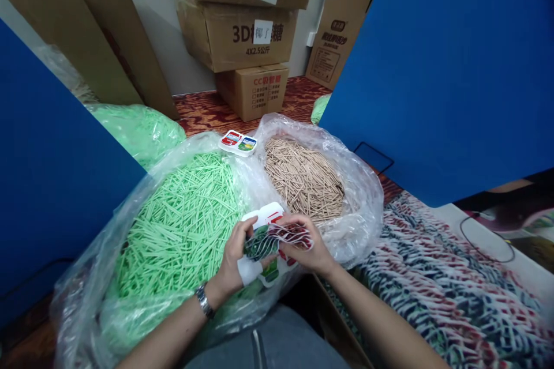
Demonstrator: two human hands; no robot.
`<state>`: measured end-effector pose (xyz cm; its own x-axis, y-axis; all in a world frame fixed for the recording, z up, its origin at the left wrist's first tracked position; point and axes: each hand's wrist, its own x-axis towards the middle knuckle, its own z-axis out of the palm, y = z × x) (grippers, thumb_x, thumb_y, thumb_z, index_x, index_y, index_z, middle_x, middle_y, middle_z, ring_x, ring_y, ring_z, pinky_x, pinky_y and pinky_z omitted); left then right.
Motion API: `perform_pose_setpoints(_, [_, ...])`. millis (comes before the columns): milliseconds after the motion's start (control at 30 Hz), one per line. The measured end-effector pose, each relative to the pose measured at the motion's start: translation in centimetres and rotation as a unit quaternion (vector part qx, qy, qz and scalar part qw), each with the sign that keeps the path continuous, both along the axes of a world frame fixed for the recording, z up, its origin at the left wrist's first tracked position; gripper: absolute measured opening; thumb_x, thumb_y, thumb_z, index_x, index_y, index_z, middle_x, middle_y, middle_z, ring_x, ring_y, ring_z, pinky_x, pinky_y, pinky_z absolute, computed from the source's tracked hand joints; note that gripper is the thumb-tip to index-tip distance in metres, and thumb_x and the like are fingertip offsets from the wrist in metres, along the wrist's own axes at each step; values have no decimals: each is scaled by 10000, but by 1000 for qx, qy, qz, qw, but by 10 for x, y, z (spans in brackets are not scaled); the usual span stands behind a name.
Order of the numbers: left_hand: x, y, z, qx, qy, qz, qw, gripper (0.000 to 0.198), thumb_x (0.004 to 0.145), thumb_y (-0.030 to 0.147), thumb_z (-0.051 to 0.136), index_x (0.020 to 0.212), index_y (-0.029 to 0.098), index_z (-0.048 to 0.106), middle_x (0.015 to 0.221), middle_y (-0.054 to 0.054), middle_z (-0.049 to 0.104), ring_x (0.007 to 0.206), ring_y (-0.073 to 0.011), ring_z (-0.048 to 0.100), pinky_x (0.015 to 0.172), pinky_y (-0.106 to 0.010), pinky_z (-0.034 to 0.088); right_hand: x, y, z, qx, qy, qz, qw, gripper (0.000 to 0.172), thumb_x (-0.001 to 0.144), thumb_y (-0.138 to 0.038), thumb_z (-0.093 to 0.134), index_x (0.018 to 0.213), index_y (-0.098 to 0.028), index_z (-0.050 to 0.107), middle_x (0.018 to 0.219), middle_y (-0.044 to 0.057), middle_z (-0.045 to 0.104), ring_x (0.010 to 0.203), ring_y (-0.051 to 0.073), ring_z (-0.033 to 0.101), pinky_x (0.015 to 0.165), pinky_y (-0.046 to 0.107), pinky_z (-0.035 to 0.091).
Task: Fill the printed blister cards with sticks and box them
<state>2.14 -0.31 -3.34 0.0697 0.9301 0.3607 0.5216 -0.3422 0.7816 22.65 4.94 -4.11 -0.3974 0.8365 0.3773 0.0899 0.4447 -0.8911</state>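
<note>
Both hands hold a fanned stack of small printed packets (277,239), white with red and green print, just above my lap. My left hand (234,256), with a wristwatch, grips the stack's left side, fingers curled. My right hand (305,248) pinches the right side from above. Directly behind the hands lie two clear plastic bags: one full of green sticks (182,225) on the left, one of tan wooden sticks (303,176) on the right. A separate two-cell packet (238,143) rests on the plastic between the bags.
Cardboard boxes (242,34) are stacked against the back wall, with a flat carton (99,34) leaning at left. Another bag of green sticks (138,130) sits behind. A patterned cloth (433,277) covers the right side. Blue panels mask both upper sides.
</note>
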Motion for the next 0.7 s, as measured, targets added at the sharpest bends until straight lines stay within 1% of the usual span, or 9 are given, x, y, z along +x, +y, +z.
perform_pose_setpoints(67, [-1,0,3,37,6,-20,999,557,702,309,734,1188,197,487,1039,-87,546,993,-267,571,842,-423,491,1,1,7,40,12,8,999,494,730,-342,727,1129,-269,443,1045,52,605,1045,216,596,996,443,420])
perform_pose_setpoints(133, [-3,-1,0,52,8,-34,998,527,681,305,744,1137,195,505,1131,-119,516,1098,-303,525,900,-451,465,3,2,9,41,-2,37,998,718,675,-401,766,1249,-270,354,1142,87,567,1100,239,567,998,453,418])
perform_pose_setpoints(200, [-4,-2,-7,29,1,-32,999,575,679,288,737,1178,189,467,1228,-149,487,1165,-323,492,939,-474,445,6,3,5,16,-25,59,998,905,642,-449,779,1341,-256,238,1241,134,501,1147,256,536,964,438,450])
perform_pose_setpoints(267, [-4,-2,-13,-7,-11,-34,999,671,688,264,726,1266,185,394,1268,-159,491,1160,-313,511,945,-473,446,6,4,-1,-4,-30,63,998,962,648,-458,774,1369,-251,171,1274,155,468,1148,255,534,946,428,463])
perform_pose_setpoints(333, [-3,-1,-17,-28,-26,-45,998,717,701,249,719,1313,187,351,1251,-148,527,1112,-291,553,932,-452,461,5,5,-6,-10,-28,63,998,951,670,-446,764,1370,-258,149,1251,147,481,1121,244,552,939,421,469])
perform_pose_setpoints(400, [-3,0,-18,-35,-44,-55,997,634,722,248,705,1277,195,403,1198,-121,572,1048,-266,591,898,-420,486,5,5,-4,-3,-42,52,998,958,673,-446,763,1375,-266,137,1256,142,475,1118,243,553,937,419,471])
perform_pose_setpoints(500, [-3,0,-17,-39,-66,-46,996,480,743,238,678,1183,193,491,1113,-90,619,972,-244,622,852,-395,507,7,5,14,77,-96,16,992,1027,642,-471,777,1406,-271,120,1337,150,407,1233,289,455,1010,482,404])
perform_pose_setpoints(567, [-3,0,-17,-37,-71,-44,996,457,733,231,675,1157,184,511,1094,-84,630,960,-242,625,847,-394,508,7,2,34,180,-153,4,972,994,653,-462,772,1417,-299,159,1390,136,359,1296,320,372,1067,555,300])
perform_pose_setpoints(700, [-2,1,-16,-22,-77,-48,996,438,740,224,659,1152,181,516,1099,-83,637,994,-247,617,883,-400,496,-2,-8,66,335,-273,12,901,651,762,-409,694,1339,-390,394,1413,65,383,1302,323,362,1099,628,141])
